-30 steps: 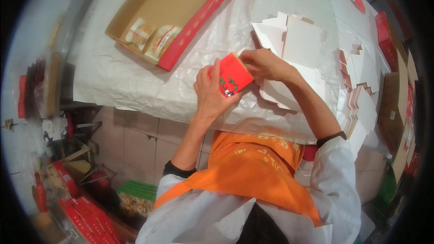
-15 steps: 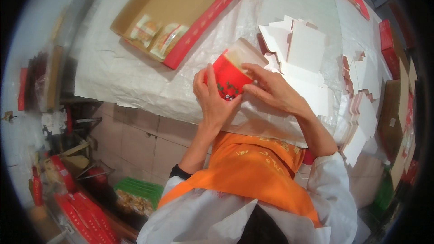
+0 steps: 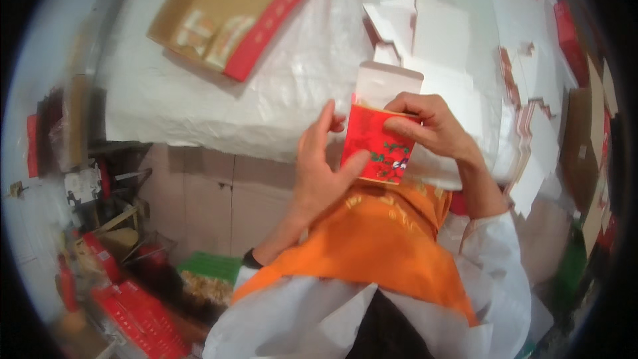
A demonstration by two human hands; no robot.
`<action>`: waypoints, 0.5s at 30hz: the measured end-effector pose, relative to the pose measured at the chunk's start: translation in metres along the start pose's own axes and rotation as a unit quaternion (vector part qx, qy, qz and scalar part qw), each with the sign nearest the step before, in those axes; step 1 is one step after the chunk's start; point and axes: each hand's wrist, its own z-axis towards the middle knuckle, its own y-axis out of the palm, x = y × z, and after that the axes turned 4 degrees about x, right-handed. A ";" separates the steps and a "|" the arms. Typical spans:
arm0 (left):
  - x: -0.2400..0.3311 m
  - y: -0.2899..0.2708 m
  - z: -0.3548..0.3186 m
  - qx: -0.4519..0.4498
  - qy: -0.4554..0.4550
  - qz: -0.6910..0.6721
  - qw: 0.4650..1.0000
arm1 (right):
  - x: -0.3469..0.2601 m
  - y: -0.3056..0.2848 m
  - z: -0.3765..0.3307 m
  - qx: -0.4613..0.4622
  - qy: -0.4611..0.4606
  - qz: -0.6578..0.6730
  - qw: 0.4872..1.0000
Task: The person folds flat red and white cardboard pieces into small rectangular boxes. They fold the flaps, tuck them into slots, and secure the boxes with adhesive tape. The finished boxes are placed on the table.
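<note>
A small red paper box (image 3: 375, 143) with green and dark printed flowers is upright in front of me, its white lid flap (image 3: 391, 83) standing up at the top. My right hand (image 3: 432, 123) pinches the box at its upper right edge, thumb on the front. What the box holds is hidden, apart from a pale yellowish edge at its mouth. My left hand (image 3: 322, 166) is open at the box's left side, fingers stretched upward. Its thumb tip lies over the lower left of the box front; whether it presses there I cannot tell.
A large cardboard tray (image 3: 266, 33) with a red side holds wrapped pieces (image 3: 226, 36) at the far left. Flat white box blanks (image 3: 442, 33) lie to the right, and stacked blanks (image 3: 528, 136) stand farther right. A green crate (image 3: 209, 266) and red boxes (image 3: 143, 319) are at lower left.
The box has turned more upright and come right and nearer. My left hand has loosened from around it, fingers now stretched. My right hand has closed on its upper right edge.
</note>
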 end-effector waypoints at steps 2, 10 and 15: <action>0.002 0.007 -0.005 -0.014 -0.076 -0.224 0.972 | -0.001 -0.001 -0.017 -0.048 0.054 0.054 0.996; -0.012 0.005 -0.048 -0.145 -0.194 -0.199 0.949 | 0.035 0.054 -0.087 0.091 -0.054 0.061 0.992; -0.018 0.013 -0.048 -0.097 -0.039 -0.087 0.991 | 0.047 0.077 -0.110 0.190 -0.073 0.081 0.976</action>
